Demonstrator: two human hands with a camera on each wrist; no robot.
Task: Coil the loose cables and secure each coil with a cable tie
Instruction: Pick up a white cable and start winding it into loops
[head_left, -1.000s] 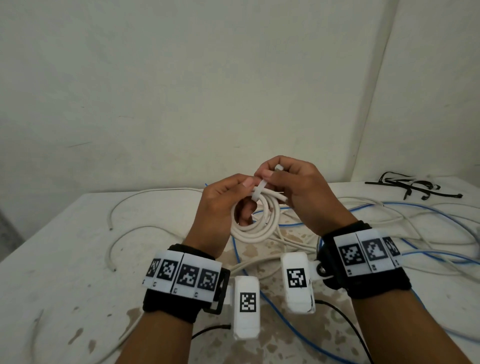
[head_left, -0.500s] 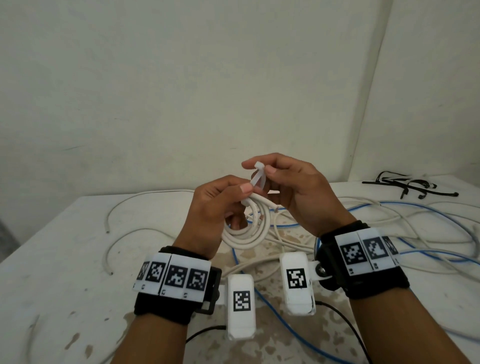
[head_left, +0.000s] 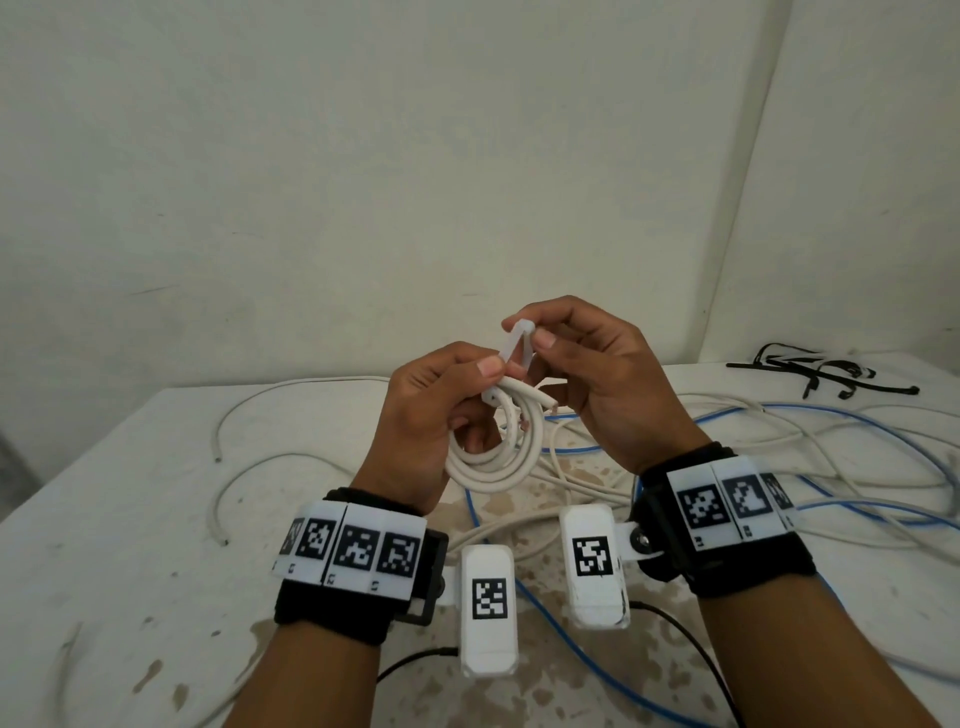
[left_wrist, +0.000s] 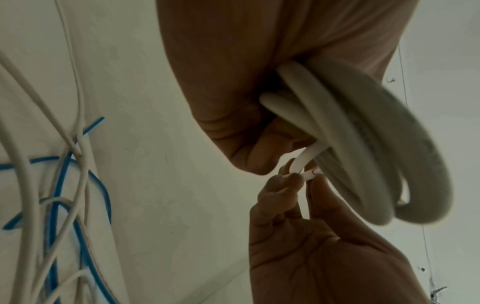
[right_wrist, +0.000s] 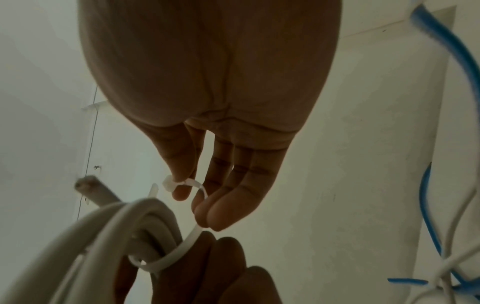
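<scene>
Grip check, left to right: our left hand is curled round the small coil of thick white round cable, thumb pinning the turns near the top so they don't spring apart. Coil is held up in the air above the white stained table, between both hands, which gives room to work the tie.

Thin translucent white plastic cable tie is looped round the bundled turns beside the left fingers. One cut cable end sticks out of the coil.

Our right hand pinches the tie's head end between thumb and forefinger, other fingers relaxed. Judging by that, we're feeding or about to pull the tail through the head; loop looks slack, not yet cinched.

Loose white and blue cables lie tangled on the table to the right, uncoiled. Bundle of black cable ties sits at the far right corner, well apart.
</scene>
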